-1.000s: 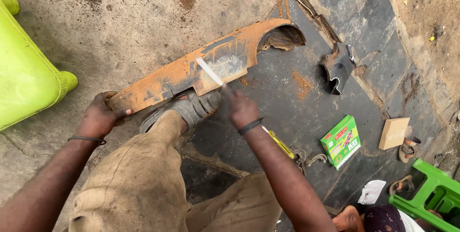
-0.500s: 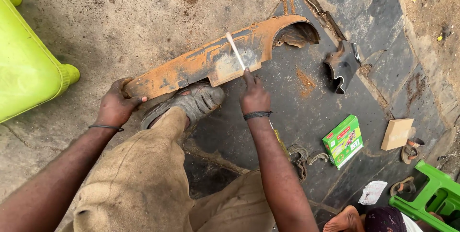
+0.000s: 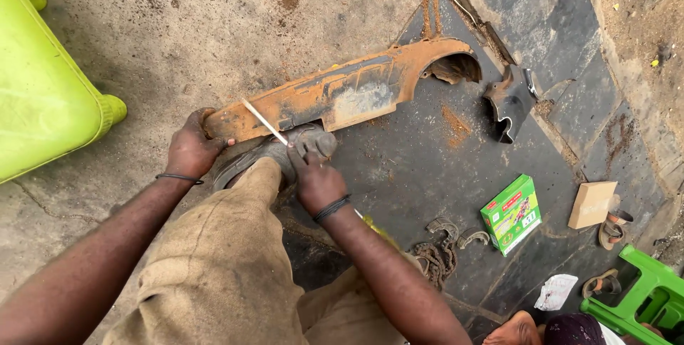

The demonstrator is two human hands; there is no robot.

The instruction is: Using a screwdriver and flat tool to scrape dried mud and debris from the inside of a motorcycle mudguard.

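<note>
The near edge of the rusty orange panel (image 3: 342, 92) is hidden behind a shoe (image 3: 285, 153) and knee. It lies on the floor (image 3: 214, 24), its long axis running from lower left up to its arched right end. The left hand (image 3: 189, 151) curls its fingers around the panel's left end. The right hand (image 3: 317, 181), arm reaching forward, pinches a thin pale strip (image 3: 265, 123) slanting up-left across the panel.

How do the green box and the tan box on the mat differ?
The green box is brightly printed; the tan box is plain. The green box looks larger and lies nearer the chain; the tan box sits nearer the mat's edge. Both lie flat, away from both hands.
</note>
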